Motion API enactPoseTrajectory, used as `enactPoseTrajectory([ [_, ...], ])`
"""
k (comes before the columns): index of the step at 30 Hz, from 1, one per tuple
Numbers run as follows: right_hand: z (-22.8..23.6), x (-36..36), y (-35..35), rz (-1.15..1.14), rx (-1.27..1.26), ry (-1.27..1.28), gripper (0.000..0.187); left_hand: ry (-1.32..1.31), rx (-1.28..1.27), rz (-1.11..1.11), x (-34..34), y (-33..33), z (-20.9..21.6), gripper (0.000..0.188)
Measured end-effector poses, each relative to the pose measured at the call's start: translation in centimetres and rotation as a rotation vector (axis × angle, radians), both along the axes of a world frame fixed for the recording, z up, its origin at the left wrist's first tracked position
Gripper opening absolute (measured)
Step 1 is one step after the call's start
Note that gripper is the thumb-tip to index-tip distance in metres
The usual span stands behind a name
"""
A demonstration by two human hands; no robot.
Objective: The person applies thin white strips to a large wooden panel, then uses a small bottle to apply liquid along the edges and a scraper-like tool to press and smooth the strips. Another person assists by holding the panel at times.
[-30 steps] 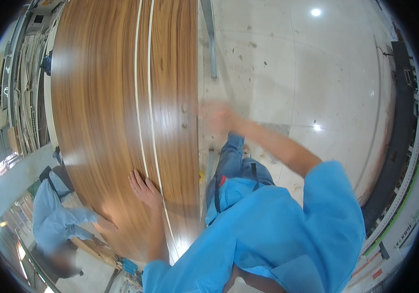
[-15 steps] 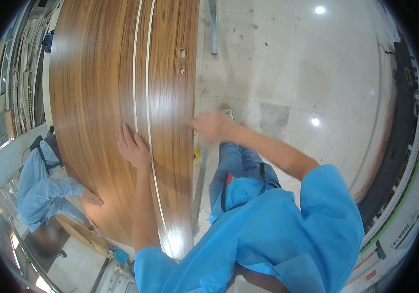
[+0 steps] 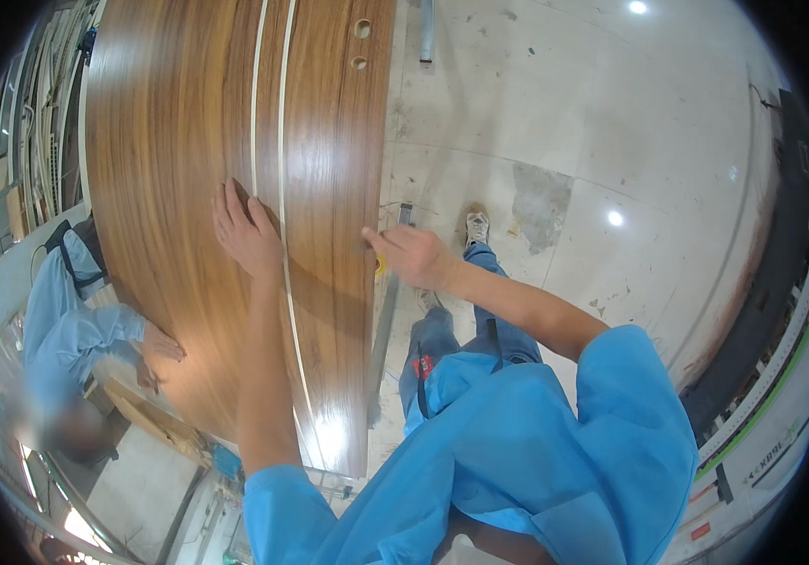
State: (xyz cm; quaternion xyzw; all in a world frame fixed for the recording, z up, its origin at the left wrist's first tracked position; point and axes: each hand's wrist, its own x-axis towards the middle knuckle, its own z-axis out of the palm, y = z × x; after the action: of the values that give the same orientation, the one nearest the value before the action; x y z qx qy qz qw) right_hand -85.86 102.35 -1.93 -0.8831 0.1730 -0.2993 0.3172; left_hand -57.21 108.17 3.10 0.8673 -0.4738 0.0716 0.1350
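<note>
Door panel (image 3: 188, 188) runs near-to-far; left hand (image 3: 249, 235) flat, fingers spread on top; right hand (image 3: 414, 256) pinches its right edge.

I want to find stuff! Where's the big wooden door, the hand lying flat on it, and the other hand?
wooden door (image 3: 169, 141), head view, bare glossy face.
left hand (image 3: 246, 235), head view, back of hand, flat on door.
right hand (image 3: 414, 256), head view, back of hand, at door's edge.

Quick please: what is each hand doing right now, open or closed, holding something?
Left hand: open, flat on the wooden door panel, holding nothing.
Right hand: fingers curled at the panel's right edge; grip cannot be told.
</note>
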Motion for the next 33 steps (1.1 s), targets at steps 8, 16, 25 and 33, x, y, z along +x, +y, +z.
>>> enactPoseTrajectory([
  [8,0.4,2.7,-10.1,-0.247,-0.119,-0.015,0.040,0.028,-0.057,-0.001,0.4,0.5,-0.6,0.051],
  [16,1.0,-1.2,14.2,-0.011,-0.044,0.066,0.036,0.485,-0.317,-0.064,-1.5,8.5,-0.2,0.050],
  [25,-0.2,3.6,-13.7,-0.543,0.091,-0.131,0.026,0.354,0.087,0.380,-2.8,41.0,2.4,0.058],
  [33,-2.5,4.5,-15.8,-0.404,0.098,-0.086,0.034,0.102,0.133,0.421,-4.7,44.1,0.3,0.060],
])
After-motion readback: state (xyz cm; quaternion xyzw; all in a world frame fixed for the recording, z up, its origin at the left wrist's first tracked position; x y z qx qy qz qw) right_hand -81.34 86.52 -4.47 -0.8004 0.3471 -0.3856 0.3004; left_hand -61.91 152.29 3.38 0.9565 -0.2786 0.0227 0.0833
